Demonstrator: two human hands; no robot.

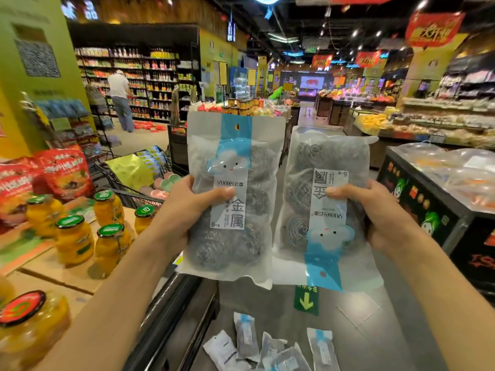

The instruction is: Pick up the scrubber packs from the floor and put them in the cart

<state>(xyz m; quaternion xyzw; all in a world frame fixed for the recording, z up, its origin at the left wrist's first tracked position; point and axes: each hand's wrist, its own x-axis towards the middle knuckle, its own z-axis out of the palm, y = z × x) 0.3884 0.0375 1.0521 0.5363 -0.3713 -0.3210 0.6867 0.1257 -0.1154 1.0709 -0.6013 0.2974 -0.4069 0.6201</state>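
My left hand [184, 210] grips a clear scrubber pack [233, 194] of steel-wool balls with a blue cloud label, held upright at chest height. My right hand [375, 212] grips a second scrubber pack [324, 204], held upside down beside the first. Several more scrubber packs [267, 349] lie scattered on the grey floor below my arms. The black wire cart [128, 183] stands to the left behind my left hand, with a yellow bag and pastel items inside.
Jars of yellow fruit [75, 239] and red snack bags [64, 172] sit on cardboard boxes at left. A black display bin [428, 210] with bagged goods stands at right. A person [120, 100] stands far down the left aisle. A green arrow sticker [306, 301] marks the floor.
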